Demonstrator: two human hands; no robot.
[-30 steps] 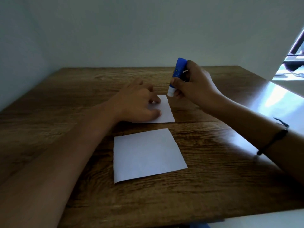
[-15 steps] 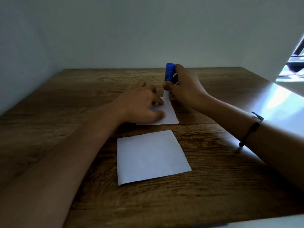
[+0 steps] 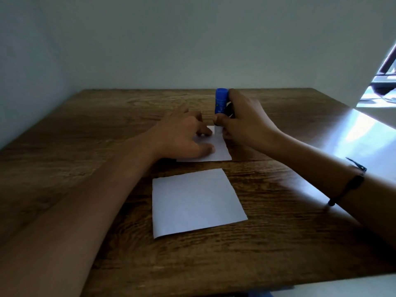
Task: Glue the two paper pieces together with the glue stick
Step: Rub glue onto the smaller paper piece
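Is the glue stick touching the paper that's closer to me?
No, the glue stick stands on the far paper, while the near paper lies untouched.

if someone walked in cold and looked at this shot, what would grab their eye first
Most likely the bright blue glue stick, held upright by the right hand with its white tip down on the far paper piece near mid-table. The left hand rests on that same piece. Next comes the near paper piece, lying untouched, pale against the dark wooden table.
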